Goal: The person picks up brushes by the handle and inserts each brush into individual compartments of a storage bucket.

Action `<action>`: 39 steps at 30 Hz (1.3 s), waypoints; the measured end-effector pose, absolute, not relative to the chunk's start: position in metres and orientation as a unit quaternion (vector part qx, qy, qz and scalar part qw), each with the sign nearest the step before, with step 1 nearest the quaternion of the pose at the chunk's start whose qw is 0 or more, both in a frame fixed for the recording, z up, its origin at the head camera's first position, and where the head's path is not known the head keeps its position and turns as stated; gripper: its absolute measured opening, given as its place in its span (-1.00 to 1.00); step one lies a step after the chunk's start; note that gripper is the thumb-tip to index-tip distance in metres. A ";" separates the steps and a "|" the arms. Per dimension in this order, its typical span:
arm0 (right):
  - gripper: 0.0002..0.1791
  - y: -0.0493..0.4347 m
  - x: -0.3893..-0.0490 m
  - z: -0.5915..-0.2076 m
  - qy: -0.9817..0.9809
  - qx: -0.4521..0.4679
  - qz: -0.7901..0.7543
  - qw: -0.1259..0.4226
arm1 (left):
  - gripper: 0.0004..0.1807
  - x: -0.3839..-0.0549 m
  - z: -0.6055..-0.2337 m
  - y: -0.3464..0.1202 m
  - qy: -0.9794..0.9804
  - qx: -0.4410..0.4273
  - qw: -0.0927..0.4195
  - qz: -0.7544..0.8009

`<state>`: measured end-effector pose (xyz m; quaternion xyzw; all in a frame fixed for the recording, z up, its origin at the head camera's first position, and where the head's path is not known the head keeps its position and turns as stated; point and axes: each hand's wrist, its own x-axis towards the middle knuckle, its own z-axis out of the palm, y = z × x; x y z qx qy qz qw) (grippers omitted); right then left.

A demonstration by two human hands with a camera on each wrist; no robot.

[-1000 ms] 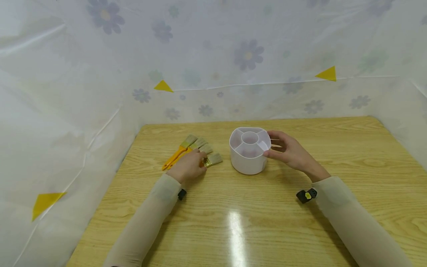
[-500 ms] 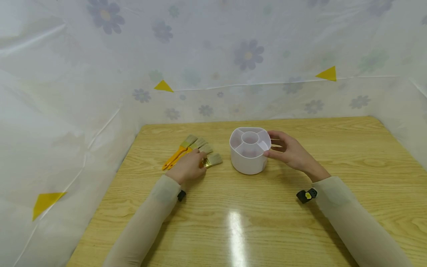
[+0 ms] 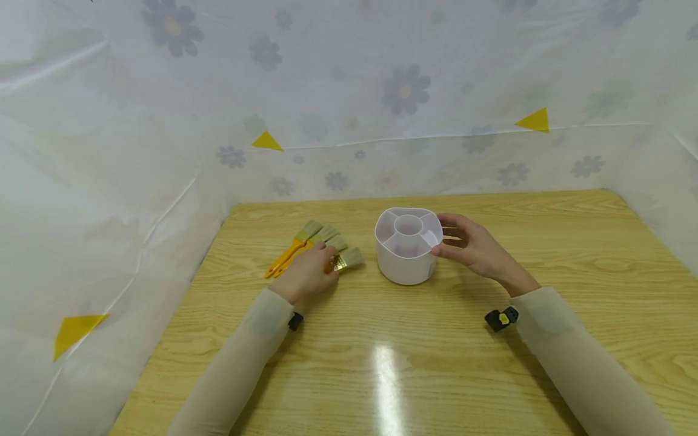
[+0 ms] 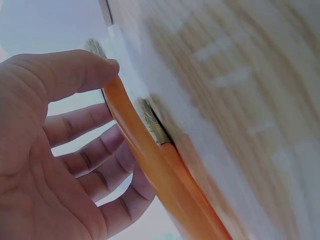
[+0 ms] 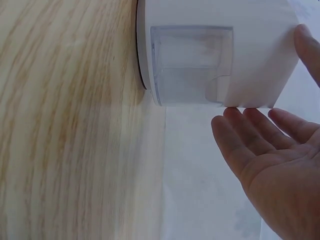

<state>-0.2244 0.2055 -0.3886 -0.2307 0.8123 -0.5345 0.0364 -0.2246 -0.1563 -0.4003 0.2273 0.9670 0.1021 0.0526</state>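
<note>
My left hand (image 3: pixel 308 269) pinches an orange-handled paintbrush (image 4: pixel 142 145) between thumb and fingers. In the head view this brush's pale bristles (image 3: pixel 353 258) point right, and the hand covers most of its handle. Beneath the held brush in the left wrist view lies another paintbrush (image 4: pixel 175 162) on the table. Just right of the brushes stands a white round organizer (image 3: pixel 406 269), upright, with a central ring and several compartments around it. My right hand (image 3: pixel 480 248) touches its right side, fingers mostly straight and thumb at the rim; the right wrist view shows a clear drawer-like window (image 5: pixel 192 65) low on the wall.
Several more paintbrushes (image 3: pixel 289 257) lie fanned out left of and behind my left hand. The wooden table (image 3: pixel 436 369) meets white flower-patterned sheeting (image 3: pixel 338 72) at the back and sides. Yellow triangles (image 3: pixel 267 141) mark the sheeting.
The bristle end of the pinched paintbrush has risen slightly off its earlier place. The right hand and the organizer stay where they were.
</note>
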 end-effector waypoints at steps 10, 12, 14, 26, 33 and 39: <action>-0.25 0.208 -0.225 -0.389 0.807 -0.234 -0.541 0.040 | -0.51 -0.219 -0.393 -0.156 0.961 0.230 0.017 0.155; -0.25 0.208 -0.225 -0.389 0.807 -0.231 -0.541 0.042 | -0.51 -0.218 -0.392 -0.157 0.960 0.229 0.011 0.163; -0.26 0.208 -0.225 -0.389 0.808 -0.231 -0.541 0.044 | -0.51 -0.218 -0.390 -0.157 0.958 0.228 0.004 0.173; -0.29 0.208 -0.224 -0.387 0.810 -0.238 -0.534 0.040 | -0.57 -0.212 -0.372 -0.155 0.946 0.242 -0.052 0.211; -0.29 0.209 -0.224 -0.388 0.812 -0.234 -0.534 0.037 | -0.57 -0.211 -0.366 -0.152 0.935 0.260 -0.079 0.227; -0.30 0.209 -0.223 -0.388 0.815 -0.220 -0.534 0.039 | -0.55 -0.209 -0.361 -0.150 0.931 0.264 -0.084 0.236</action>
